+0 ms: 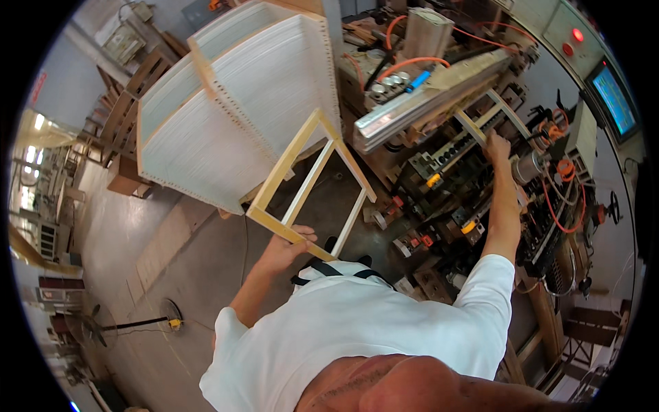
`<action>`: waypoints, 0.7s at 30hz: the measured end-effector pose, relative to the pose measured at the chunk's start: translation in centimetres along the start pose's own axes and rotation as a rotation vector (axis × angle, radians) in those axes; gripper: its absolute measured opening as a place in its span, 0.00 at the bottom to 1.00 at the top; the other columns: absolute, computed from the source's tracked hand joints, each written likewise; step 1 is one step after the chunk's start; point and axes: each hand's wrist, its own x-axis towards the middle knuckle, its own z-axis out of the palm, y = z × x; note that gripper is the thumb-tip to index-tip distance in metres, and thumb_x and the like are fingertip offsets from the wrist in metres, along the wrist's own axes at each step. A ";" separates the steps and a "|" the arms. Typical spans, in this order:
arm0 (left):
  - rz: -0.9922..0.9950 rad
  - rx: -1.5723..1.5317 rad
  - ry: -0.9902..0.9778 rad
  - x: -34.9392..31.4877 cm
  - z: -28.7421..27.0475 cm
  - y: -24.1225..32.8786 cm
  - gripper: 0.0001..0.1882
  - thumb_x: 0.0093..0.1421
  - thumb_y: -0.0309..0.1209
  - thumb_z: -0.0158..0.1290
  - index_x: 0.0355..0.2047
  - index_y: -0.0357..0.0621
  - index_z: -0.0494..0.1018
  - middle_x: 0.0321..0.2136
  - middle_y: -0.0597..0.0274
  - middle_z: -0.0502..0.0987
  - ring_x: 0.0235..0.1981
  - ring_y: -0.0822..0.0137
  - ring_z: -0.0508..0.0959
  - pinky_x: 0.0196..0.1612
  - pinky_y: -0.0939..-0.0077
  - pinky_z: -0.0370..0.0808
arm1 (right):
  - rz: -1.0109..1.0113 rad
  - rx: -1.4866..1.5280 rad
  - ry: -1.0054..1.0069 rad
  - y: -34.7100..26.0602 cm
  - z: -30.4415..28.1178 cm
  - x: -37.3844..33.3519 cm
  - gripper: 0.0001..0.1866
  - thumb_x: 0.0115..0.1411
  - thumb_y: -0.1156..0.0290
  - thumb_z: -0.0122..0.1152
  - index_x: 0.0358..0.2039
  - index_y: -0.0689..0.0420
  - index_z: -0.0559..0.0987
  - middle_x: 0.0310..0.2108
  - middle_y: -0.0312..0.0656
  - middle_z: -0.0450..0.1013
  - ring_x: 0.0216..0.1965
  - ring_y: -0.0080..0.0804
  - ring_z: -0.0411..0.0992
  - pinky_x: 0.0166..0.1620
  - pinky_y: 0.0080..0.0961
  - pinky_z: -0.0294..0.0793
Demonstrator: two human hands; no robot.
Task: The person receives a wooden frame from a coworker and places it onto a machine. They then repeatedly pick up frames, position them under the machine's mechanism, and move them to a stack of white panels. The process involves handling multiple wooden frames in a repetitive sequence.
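My left hand (287, 248) is closed round the lower rail of a wooden frame (271, 180), four-sided with a crossbar. The frame is held tilted in front of my body, its far corner pointing away from me. My right arm reaches out to the machine (439, 172) on the right. There my right hand (497, 147) is closed at the near end of a second pale wooden frame (470, 127), which lies in the machine. The fingertips of that hand are partly hidden. A long metal-faced beam (412, 110) runs across the machine just left of this second frame.
A tall stack of white-edged panels (274, 75) stands ahead, left of the machine. Orange hoses (412, 63) and clamps surround the machine. A control box with a lit screen (613, 99) is at the far right. A fan (171, 317) stands on the floor at left.
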 end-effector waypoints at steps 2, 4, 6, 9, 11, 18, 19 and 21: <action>0.126 0.092 0.022 -2.5 -3.6 2.6 0.17 0.56 0.24 0.55 0.47 0.35 0.71 0.39 0.57 0.79 0.42 0.67 0.76 0.44 0.74 0.74 | -0.041 -0.046 0.044 0.5 0.2 0.2 0.17 0.51 0.72 0.54 0.43 0.63 0.72 0.37 0.58 0.76 0.42 0.55 0.73 0.43 0.49 0.71; 0.256 0.229 0.097 -5.2 -7.1 6.6 0.15 0.55 0.24 0.55 0.44 0.35 0.73 0.38 0.59 0.78 0.40 0.68 0.76 0.43 0.74 0.73 | -0.041 -0.022 0.057 -0.4 -0.4 0.2 0.25 0.53 0.68 0.57 0.51 0.64 0.69 0.39 0.59 0.75 0.42 0.55 0.73 0.42 0.48 0.74; 0.392 0.330 0.177 -6.9 -11.0 10.9 0.13 0.54 0.27 0.57 0.40 0.35 0.75 0.36 0.61 0.78 0.39 0.69 0.76 0.42 0.75 0.73 | -0.025 0.116 0.188 -2.8 -2.2 -0.7 0.29 0.55 0.65 0.59 0.56 0.63 0.67 0.42 0.58 0.74 0.44 0.54 0.73 0.44 0.47 0.74; 0.597 0.299 0.334 -6.6 -18.1 14.7 0.22 0.54 0.37 0.61 0.44 0.34 0.72 0.38 0.57 0.77 0.39 0.67 0.77 0.41 0.76 0.73 | 0.004 0.427 0.434 -8.2 -4.0 -3.8 0.30 0.58 0.63 0.60 0.58 0.61 0.66 0.45 0.55 0.73 0.46 0.51 0.73 0.47 0.45 0.74; 0.653 0.060 0.427 -4.3 -21.6 17.6 0.29 0.57 0.40 0.60 0.50 0.30 0.66 0.44 0.51 0.74 0.44 0.62 0.77 0.43 0.75 0.73 | 0.041 0.660 0.547 -12.2 -4.5 -6.6 0.27 0.59 0.65 0.60 0.57 0.60 0.68 0.47 0.52 0.73 0.47 0.46 0.73 0.49 0.41 0.74; 0.693 -0.289 0.036 12.1 -35.0 32.1 0.25 0.64 0.32 0.51 0.53 0.22 0.61 0.54 0.42 0.68 0.53 0.53 0.73 0.60 0.64 0.68 | 0.133 1.243 0.396 -23.9 -2.6 -18.0 0.21 0.58 0.70 0.61 0.50 0.65 0.73 0.38 0.41 0.76 0.39 0.25 0.73 0.45 0.24 0.72; 0.661 -0.282 0.035 13.6 -35.5 33.7 0.23 0.64 0.31 0.51 0.52 0.22 0.61 0.53 0.42 0.69 0.54 0.54 0.72 0.60 0.64 0.69 | 0.172 1.267 0.386 -24.9 -1.7 -19.8 0.21 0.58 0.70 0.60 0.50 0.65 0.73 0.37 0.41 0.76 0.38 0.25 0.73 0.44 0.23 0.72; 0.575 -0.287 0.026 18.3 -36.4 35.3 0.20 0.65 0.30 0.49 0.50 0.24 0.63 0.52 0.42 0.70 0.54 0.54 0.72 0.59 0.64 0.69 | 0.217 1.308 0.322 -25.1 1.7 -22.5 0.20 0.59 0.74 0.58 0.51 0.68 0.70 0.34 0.36 0.74 0.35 0.22 0.71 0.40 0.21 0.72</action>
